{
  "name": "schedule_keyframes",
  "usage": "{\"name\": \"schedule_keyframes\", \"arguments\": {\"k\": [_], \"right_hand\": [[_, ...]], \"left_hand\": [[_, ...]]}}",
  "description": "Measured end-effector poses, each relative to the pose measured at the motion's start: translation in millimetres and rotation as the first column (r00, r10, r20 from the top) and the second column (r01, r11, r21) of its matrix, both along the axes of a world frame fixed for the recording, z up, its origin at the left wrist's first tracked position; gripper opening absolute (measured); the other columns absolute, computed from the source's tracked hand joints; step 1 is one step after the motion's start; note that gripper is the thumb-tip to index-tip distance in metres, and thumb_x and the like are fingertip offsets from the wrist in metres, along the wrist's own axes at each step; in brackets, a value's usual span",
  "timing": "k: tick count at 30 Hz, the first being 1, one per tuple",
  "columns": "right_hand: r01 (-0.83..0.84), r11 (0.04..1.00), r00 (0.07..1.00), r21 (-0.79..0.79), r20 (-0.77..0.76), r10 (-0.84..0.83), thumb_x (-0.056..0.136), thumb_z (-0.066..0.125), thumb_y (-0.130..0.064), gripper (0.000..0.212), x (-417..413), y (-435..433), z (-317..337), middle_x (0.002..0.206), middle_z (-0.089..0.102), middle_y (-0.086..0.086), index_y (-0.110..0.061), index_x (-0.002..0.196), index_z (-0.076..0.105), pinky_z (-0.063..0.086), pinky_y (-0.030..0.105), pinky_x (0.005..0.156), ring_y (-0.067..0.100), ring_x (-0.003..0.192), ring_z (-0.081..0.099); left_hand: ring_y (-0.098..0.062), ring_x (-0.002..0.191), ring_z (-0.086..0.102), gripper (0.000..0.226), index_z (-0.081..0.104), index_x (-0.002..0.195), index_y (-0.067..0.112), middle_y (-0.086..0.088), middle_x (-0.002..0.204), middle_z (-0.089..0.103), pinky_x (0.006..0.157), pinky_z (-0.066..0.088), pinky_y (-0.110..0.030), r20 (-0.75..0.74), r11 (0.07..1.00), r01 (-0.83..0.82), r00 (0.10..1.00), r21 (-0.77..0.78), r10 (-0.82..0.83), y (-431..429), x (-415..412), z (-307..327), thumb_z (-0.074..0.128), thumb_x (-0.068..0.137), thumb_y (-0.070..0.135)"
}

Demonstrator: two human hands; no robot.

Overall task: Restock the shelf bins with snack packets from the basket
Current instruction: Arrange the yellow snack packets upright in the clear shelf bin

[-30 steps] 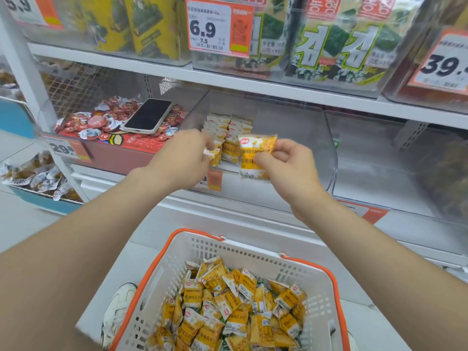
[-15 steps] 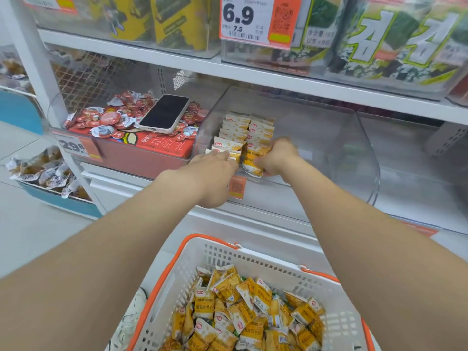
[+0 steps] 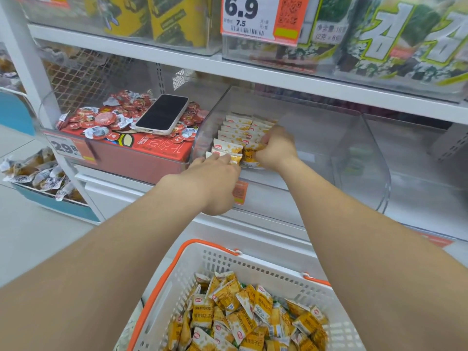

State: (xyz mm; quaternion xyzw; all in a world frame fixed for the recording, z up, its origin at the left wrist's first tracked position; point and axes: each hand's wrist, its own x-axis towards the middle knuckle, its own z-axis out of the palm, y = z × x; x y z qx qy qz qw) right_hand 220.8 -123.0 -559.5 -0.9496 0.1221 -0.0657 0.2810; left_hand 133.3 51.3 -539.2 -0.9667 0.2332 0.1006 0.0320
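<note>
Both hands were at the front of the clear bin (image 3: 329,138), on the packet rows (image 3: 236,127).
The right hand (image 3: 274,148) was clenched round a yellow packet (image 3: 249,158) at the front of the right row, with the packet touching the ones behind it. The left hand (image 3: 215,178) reached over the bin's front lip, fingers against the front packet (image 3: 231,156) of the left row; pinching or just touching, could not tell. Two rows of packets stood on edge along the bin's left side. The white basket (image 3: 253,264) with an orange rim sat below between the forearms, holding a loose heap of packets (image 3: 243,317) of the same kind. A phone (image 3: 163,114) lay face up on the red snacks (image 3: 101,120) in the next bin to the left. A 6.9 price tag (image 3: 258,16) hung on the shelf above.
</note>
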Motion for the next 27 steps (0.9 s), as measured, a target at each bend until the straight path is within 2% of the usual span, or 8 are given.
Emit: {"name": "schedule_keyframes", "arguments": {"k": [4,8,11,15,19,23,25,27], "right_hand": [[-0.032,0.999,0.998,-0.025,-0.058,0.030,0.083,0.074,-0.020,0.042,-2,-1,-3,0.118,0.063,0.008,-0.009,0.119,0.057,0.045,0.024,0.075,0.024,0.102,0.061],[-0.028,0.995,0.994,0.095,-0.107,0.039,0.083,0.077,-0.025,0.071,-10,0,-3,0.129,0.056,0.010,-0.007,0.139,0.038,0.052,0.031,0.095,0.027,0.120,0.058],[0.012,0.983,0.989,0.181,-0.150,0.016,0.075,0.086,-0.027,0.092,-13,-2,-1,0.124,0.058,0.007,-0.009,0.145,0.029,0.057,0.039,0.096,0.026,0.114,0.061],[0.024,0.989,0.986,0.148,-0.167,0.001,0.073,0.089,-0.027,0.114,-24,-9,8,0.113,0.049,0.005,-0.005,0.155,0.013,0.058,0.040,0.094,0.024,0.106,0.059],[-0.033,0.999,0.991,-0.006,-0.132,0.032,0.082,0.079,-0.030,0.074,-46,-20,20,0.121,0.055,0.008,-0.007,0.139,0.037,0.049,0.032,0.080,0.026,0.108,0.056],[-0.143,0.981,0.968,-0.129,0.190,0.166,0.087,0.058,-0.022,0.020,-87,-25,33,0.100,0.069,0.007,-0.016,0.105,0.063,0.054,0.037,0.076,0.031,0.094,0.063],[-0.225,0.950,0.918,-0.217,0.279,0.281,0.083,0.053,-0.023,0.015,-122,-23,39,0.083,0.071,0.000,-0.023,0.090,0.066,0.056,0.040,0.073,0.027,0.083,0.065],[-0.339,0.891,0.893,-0.301,0.197,0.406,0.079,0.049,-0.031,0.017,-159,-20,41,0.074,0.069,-0.003,-0.025,0.085,0.063,0.057,0.040,0.068,0.027,0.075,0.065]], "left_hand": [[-0.033,0.149,0.027,0.053,0.044,0.149,0.017,-0.011,0.155,0.034,0.119,0.028,-0.053,-0.004,1.000,0.003,1.000,0.007,-0.003,-1,-1,2,0.053,0.097,0.021],[-0.034,0.150,0.026,0.052,0.045,0.147,0.017,-0.012,0.156,0.033,0.119,0.028,-0.054,-0.010,1.000,0.013,1.000,0.007,-0.013,0,-2,2,0.052,0.096,0.021],[-0.035,0.149,0.028,0.053,0.044,0.148,0.017,-0.013,0.156,0.033,0.119,0.028,-0.053,-0.012,1.000,0.015,1.000,-0.015,-0.016,1,-3,3,0.051,0.096,0.021],[-0.036,0.138,0.041,0.051,0.046,0.145,0.018,-0.011,0.142,0.041,0.111,0.041,-0.052,-0.022,0.991,0.006,1.000,-0.133,-0.010,5,-6,8,0.051,0.094,0.018],[-0.038,0.127,0.049,0.053,0.045,0.144,0.015,-0.012,0.134,0.045,0.102,0.047,-0.053,0.035,0.978,-0.003,0.999,-0.208,0.011,7,-13,12,0.056,0.092,0.019],[-0.038,0.118,0.046,0.042,0.051,0.127,0.015,-0.012,0.124,0.045,0.103,0.043,-0.050,0.241,0.969,0.037,0.970,-0.243,0.023,1,-30,20,0.062,0.087,0.019],[-0.034,0.109,0.050,0.026,0.054,0.109,0.019,-0.008,0.112,0.051,0.091,0.047,-0.046,0.313,0.947,0.050,0.948,-0.319,0.055,-4,-42,26,0.064,0.085,0.020],[-0.029,0.094,0.058,0.014,0.053,0.087,0.028,0.000,0.094,0.060,0.076,0.053,-0.042,0.245,0.917,0.023,0.966,-0.398,0.082,-9,-55,28,0.065,0.081,0.023]]}}
